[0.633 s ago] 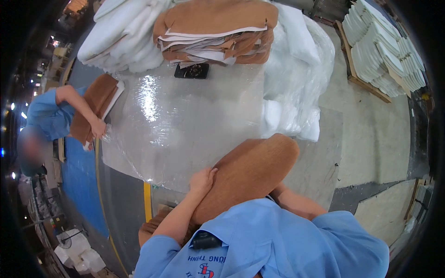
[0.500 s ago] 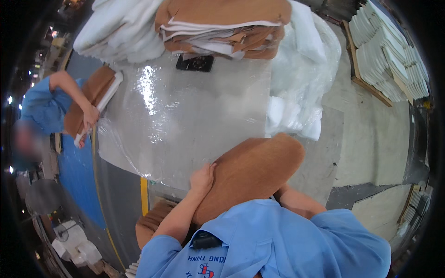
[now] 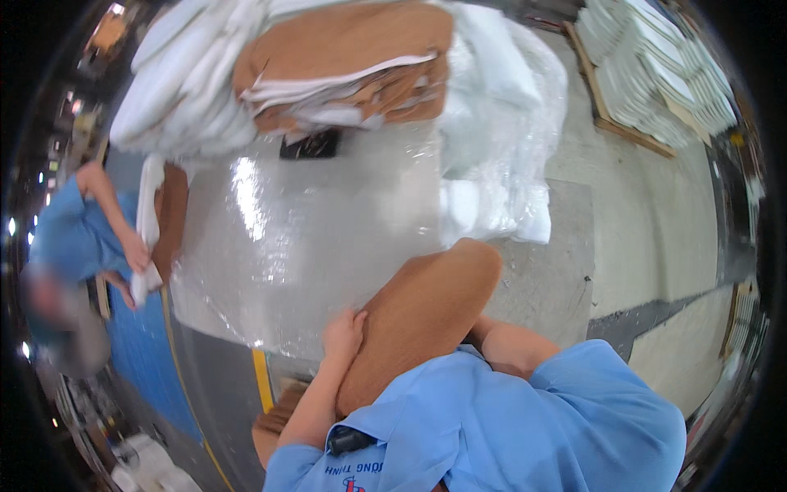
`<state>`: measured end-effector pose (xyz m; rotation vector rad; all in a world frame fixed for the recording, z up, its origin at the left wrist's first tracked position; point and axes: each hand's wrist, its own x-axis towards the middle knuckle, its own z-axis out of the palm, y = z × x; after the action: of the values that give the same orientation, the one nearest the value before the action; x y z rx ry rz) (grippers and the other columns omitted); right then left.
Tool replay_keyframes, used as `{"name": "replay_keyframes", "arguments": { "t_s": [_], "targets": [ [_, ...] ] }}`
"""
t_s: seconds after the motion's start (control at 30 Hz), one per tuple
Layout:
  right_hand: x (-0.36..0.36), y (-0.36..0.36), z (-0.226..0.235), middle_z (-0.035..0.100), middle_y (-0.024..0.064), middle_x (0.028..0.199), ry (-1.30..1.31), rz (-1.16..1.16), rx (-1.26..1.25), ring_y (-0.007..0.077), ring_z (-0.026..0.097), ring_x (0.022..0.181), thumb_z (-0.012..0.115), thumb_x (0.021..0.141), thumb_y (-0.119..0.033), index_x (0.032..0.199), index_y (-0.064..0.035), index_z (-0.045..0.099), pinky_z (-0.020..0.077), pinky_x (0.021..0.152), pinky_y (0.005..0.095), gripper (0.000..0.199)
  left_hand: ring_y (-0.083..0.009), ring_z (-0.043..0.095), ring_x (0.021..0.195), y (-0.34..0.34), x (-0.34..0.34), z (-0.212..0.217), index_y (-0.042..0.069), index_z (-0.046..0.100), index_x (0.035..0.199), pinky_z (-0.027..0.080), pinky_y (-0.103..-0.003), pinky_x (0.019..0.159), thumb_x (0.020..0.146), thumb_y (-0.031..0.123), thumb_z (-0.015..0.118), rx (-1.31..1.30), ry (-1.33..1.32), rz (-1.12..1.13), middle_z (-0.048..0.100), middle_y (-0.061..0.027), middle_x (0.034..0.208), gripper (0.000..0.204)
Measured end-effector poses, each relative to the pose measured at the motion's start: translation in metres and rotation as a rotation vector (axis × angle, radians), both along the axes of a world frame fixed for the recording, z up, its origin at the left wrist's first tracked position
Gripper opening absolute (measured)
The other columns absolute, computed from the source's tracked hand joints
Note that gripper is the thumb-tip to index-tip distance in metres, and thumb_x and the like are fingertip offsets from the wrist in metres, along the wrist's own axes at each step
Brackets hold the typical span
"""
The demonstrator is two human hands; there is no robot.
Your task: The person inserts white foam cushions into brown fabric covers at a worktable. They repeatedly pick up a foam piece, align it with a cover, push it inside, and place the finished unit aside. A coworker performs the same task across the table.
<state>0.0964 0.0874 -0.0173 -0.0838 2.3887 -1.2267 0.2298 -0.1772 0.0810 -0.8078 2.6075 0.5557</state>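
A long brown cushion [image 3: 418, 328] with rounded ends is held slantwise in front of my body, its far end raised to the right. My left hand [image 3: 344, 334] grips its left edge, the thumb on top and the fingers curled around the side. On the other side, my right hand [image 3: 476, 330] goes behind the cushion's right edge, so its fingers are hidden. The cushion's near end reaches down to my blue shirt. Beneath it lies a table covered with clear plastic sheet [image 3: 303, 246].
At the table's far side is a stack of brown covers with white layers [image 3: 344, 49], between white padding [image 3: 184, 90] and plastic-wrapped white pads [image 3: 500, 139]. A dark flat object [image 3: 311, 144] lies before the stack. At left, a co-worker [image 3: 90, 221] holds a brown-and-white cushion [image 3: 170, 217].
The cushion in my hands has turned more upright, its far end swinging left. The whole view has shifted. The co-worker's cushion has turned, with its white side now nearer them.
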Motion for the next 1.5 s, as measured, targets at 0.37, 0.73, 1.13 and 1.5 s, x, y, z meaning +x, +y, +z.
{"name": "replay_keyframes", "arguments": {
  "t_s": [0.37,0.73,1.13,1.5],
  "targets": [
    [-0.108,0.045,0.105,0.075,0.0132,0.11,-0.193,-0.279,-0.843,0.024,0.067,0.108,0.033,0.112,-0.059,0.107,0.0013,0.075,0.0477,0.103,0.0394,0.073,-0.0241,0.056,0.137,0.0,0.107,0.131,0.001,0.065,0.139,0.041,-0.036,0.115,0.113,0.04,0.04,0.746,0.041,0.337,0.062,-0.013,0.147,0.053],
    [-0.153,0.023,0.112,0.074,0.0123,0.109,-0.571,0.104,-0.523,0.0231,0.068,0.098,0.045,0.108,-0.06,0.113,-0.0023,0.075,0.0504,0.099,0.0397,0.065,-0.0254,0.059,0.135,0.002,0.114,0.058,0.004,0.056,0.147,0.05,-0.041,0.108,0.11,0.047,0.051,0.967,0.344,0.877,0.052,-0.0141,0.157,0.057],
    [-0.171,0.019,0.204,0.055,0.0136,0.152,-0.522,0.379,-0.556,0.0206,0.054,0.134,0.064,0.104,-0.042,0.154,-0.0022,0.047,0.0435,0.111,0.0341,0.066,-0.0294,0.061,0.13,0.026,0.14,0.105,0.005,0.04,0.156,0.053,-0.049,0.105,0.1,0.02,0.072,1.342,0.888,1.032,0.059,-0.0135,0.147,0.067],
    [-0.151,-0.078,0.151,0.061,0.0086,0.141,-0.438,-0.02,-1.081,0.0229,0.052,0.131,0.031,0.111,-0.063,0.146,-0.0142,0.059,0.0368,0.117,0.0387,0.066,-0.0242,0.064,0.123,0.094,0.161,0.072,-0.002,0.06,0.139,0.053,-0.037,0.101,0.079,0.005,0.087,0.959,0.481,0.614,0.067,-0.013,0.133,0.066]
  ]
}}
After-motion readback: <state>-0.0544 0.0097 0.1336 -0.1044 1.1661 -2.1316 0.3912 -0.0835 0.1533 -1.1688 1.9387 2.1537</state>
